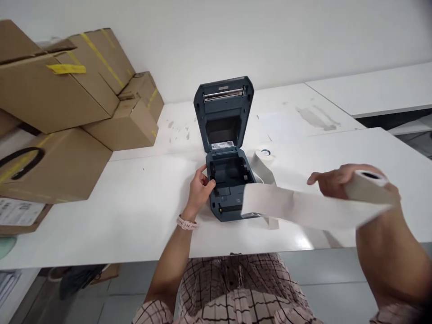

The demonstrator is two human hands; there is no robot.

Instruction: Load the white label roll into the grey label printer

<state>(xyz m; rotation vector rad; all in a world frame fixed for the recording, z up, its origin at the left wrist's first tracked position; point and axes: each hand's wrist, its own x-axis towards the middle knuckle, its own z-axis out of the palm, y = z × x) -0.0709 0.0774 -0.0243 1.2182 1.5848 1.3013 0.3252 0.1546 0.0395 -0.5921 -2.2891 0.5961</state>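
Note:
A dark label printer (232,194) stands on the white table with its lid (223,114) raised and its roll bay (229,168) exposed and without a roll. My left hand (200,191) grips the printer's left edge, thumb on top and fingers along the side. Away to the right, my right hand (337,180) holds a white label roll (366,186) up off the table. From this roll a loose strip (303,209) stretches left until its end overlaps the printer's front right corner. Behind that strip, a smaller roll (265,155) lies on the table with its own strip (265,173) unwound towards the front.
Cardboard boxes (60,94) with yellow tape are stacked on the left of the table (148,225). A black loop (22,162) hangs against one of them. The wall (270,40) rises behind, and another white table (381,87) stands at the back right.

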